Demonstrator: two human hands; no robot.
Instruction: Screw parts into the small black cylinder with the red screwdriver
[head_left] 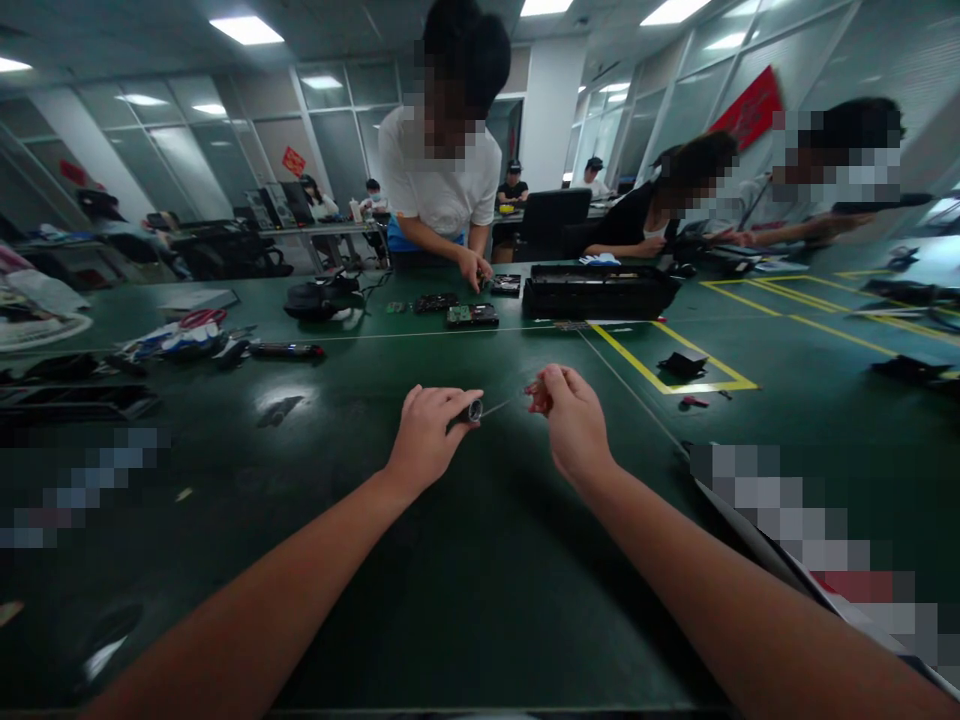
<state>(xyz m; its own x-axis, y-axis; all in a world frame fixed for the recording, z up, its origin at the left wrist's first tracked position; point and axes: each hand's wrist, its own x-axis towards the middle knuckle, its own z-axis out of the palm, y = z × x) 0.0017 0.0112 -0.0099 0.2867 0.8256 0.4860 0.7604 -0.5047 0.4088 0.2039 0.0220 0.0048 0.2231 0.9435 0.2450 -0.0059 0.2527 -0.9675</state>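
Observation:
Above the middle of the green table (pixel 450 560), my left hand (pixel 435 430) is closed round a small dark cylinder (pixel 475 410) with a round, pale-rimmed end that faces right. A thin, faint strand or rod (pixel 501 406) runs from the cylinder toward my right hand (pixel 566 415). The fingers of my right hand are pinched together a short way to the right, with something small and reddish at their tips that is too blurred to name. Both hands are raised off the tabletop and apart from each other.
Circuit boards (pixel 472 315) and a long black case (pixel 600 292) lie at the far side, near a standing person in a white shirt (pixel 442 175). A black part (pixel 682 365) sits inside yellow tape. Cables and tools (pixel 187 335) are at left.

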